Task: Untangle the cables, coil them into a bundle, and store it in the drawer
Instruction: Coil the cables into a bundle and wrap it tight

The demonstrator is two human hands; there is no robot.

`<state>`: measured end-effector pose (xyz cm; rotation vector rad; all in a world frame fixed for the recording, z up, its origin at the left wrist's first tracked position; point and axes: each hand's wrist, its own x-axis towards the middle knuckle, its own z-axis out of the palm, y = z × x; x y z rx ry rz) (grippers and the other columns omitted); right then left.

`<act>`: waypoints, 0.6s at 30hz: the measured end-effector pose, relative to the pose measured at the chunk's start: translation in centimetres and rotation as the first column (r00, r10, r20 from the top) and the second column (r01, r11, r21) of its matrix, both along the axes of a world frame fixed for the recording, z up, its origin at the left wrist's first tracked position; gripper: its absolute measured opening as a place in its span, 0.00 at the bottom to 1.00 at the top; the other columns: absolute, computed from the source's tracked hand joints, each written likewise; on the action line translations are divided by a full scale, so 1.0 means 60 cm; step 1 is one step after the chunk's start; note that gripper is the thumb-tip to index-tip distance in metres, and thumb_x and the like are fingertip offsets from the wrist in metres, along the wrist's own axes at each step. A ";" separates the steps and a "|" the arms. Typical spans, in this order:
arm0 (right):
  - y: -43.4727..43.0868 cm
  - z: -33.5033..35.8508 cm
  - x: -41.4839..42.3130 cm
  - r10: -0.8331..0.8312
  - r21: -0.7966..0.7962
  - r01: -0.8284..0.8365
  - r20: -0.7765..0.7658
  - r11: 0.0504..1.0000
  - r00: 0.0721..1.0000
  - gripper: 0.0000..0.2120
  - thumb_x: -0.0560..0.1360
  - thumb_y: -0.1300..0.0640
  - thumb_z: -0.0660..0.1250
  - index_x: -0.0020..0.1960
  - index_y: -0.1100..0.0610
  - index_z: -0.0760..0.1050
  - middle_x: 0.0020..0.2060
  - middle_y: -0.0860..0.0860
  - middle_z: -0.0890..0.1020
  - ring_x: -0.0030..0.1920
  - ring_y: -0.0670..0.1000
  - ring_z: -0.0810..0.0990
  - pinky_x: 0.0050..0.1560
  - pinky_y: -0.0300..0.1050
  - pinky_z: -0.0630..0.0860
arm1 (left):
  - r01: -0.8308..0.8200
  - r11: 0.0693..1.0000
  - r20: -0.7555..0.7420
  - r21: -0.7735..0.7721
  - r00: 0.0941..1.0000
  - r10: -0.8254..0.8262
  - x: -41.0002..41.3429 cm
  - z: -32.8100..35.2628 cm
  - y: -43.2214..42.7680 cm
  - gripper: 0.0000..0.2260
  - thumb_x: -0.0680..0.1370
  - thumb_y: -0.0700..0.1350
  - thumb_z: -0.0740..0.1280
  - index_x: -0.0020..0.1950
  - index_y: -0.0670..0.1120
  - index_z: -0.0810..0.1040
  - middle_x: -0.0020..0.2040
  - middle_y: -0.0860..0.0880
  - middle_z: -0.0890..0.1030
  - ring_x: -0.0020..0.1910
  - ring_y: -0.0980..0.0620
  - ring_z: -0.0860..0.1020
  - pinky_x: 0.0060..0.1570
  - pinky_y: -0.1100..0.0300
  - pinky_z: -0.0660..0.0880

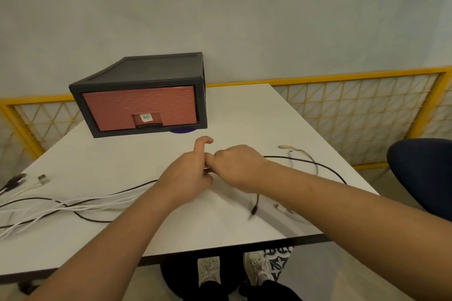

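Cables (85,206), thin blk & wht cords, pinched by left hand (188,178) & right hand (236,166).

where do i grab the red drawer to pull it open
Take the recessed handle at the bottom centre of the red drawer front, under the barcode sticker. Come straight from the front, fingers hooked upward into the dark slot: the rest of the front is flat and set inside the black frame, offering no grip.

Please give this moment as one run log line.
stage: untangling; thin black and white cables: uncoiled on white table; left hand: grips them; right hand: grips them; red plastic drawer: closed
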<state>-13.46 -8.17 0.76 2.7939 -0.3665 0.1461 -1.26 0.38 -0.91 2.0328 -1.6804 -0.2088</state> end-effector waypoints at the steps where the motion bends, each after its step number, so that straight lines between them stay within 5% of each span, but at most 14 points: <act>1: -0.007 0.004 -0.004 0.012 -0.013 -0.012 -0.025 1.000 1.000 0.13 0.81 0.60 0.52 0.65 0.59 0.64 0.46 0.56 0.78 0.38 0.57 0.73 0.31 0.46 0.59 | 0.000 1.000 0.046 -0.010 0.999 0.000 0.000 -0.001 0.000 0.26 0.76 0.41 0.65 0.71 0.52 0.60 0.39 0.58 0.78 0.48 0.51 0.81 0.47 0.54 0.76; 4: -0.039 0.020 -0.025 0.015 -0.001 -0.015 -0.027 1.000 1.000 0.09 0.83 0.51 0.51 0.58 0.56 0.63 0.38 0.54 0.75 0.37 0.58 0.74 0.33 0.48 0.64 | -0.061 0.996 0.206 -0.057 0.976 0.072 0.028 -0.001 0.016 0.11 0.80 0.59 0.62 0.53 0.53 0.68 0.34 0.54 0.75 0.38 0.48 0.76 0.35 0.54 0.70; 7: -0.099 0.036 -0.074 -0.128 0.040 0.127 0.021 0.991 0.992 0.18 0.82 0.40 0.46 0.49 0.55 0.59 0.36 0.55 0.76 0.35 0.59 0.72 0.35 0.48 0.64 | -0.119 0.988 0.243 -0.095 0.960 0.139 0.090 -0.012 0.057 0.20 0.76 0.67 0.53 0.39 0.51 0.64 0.31 0.51 0.73 0.35 0.45 0.74 0.33 0.53 0.68; 12: -0.166 0.021 -0.135 -0.310 0.083 0.307 0.025 0.948 0.950 0.20 0.81 0.40 0.46 0.48 0.56 0.61 0.32 0.51 0.72 0.37 0.58 0.75 0.36 0.49 0.68 | -0.167 0.977 0.402 -0.130 0.892 0.206 0.160 -0.034 0.124 0.23 0.75 0.67 0.45 0.40 0.51 0.66 0.31 0.52 0.74 0.33 0.48 0.74 0.31 0.54 0.65; 18: -0.195 -0.015 -0.149 -0.459 0.107 0.454 0.029 0.885 0.888 0.18 0.82 0.42 0.45 0.52 0.55 0.64 0.41 0.51 0.76 0.43 0.55 0.75 0.41 0.50 0.72 | -0.246 0.959 0.430 -0.139 0.858 0.283 0.175 -0.019 0.136 0.25 0.76 0.66 0.44 0.40 0.49 0.69 0.31 0.52 0.73 0.33 0.47 0.74 0.33 0.53 0.70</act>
